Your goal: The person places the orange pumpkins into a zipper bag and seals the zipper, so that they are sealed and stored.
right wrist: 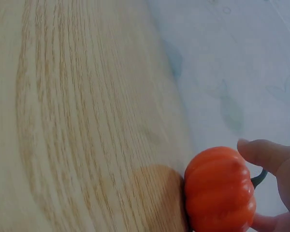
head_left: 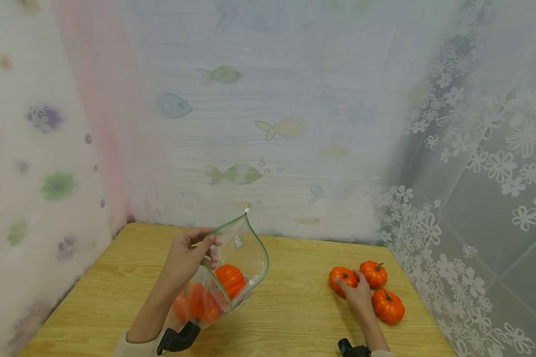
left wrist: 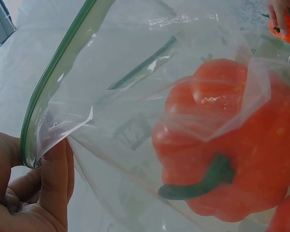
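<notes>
My left hand (head_left: 192, 255) pinches the rim of a clear zip bag (head_left: 250, 243) with a green-edged mouth, which gapes open. Inside the bag lie several orange toy pumpkins (head_left: 230, 280); one with a green stem (left wrist: 217, 176) shows large through the plastic in the left wrist view. Over at the right, my right hand (head_left: 359, 295) has its thumb and fingers on either side of a small orange pumpkin (head_left: 342, 278) that sits on the table. In the right wrist view the thumb touches this pumpkin (right wrist: 217, 193) near its stem; the other fingers are partly hidden.
Two more orange pumpkins, one behind (head_left: 374, 275) and one in front (head_left: 388, 307), stand close beside my right hand. The wooden table (head_left: 295, 317) meets a fish-patterned curtain (head_left: 286, 198) at the back and a flowered sheet (head_left: 429, 238) on the right.
</notes>
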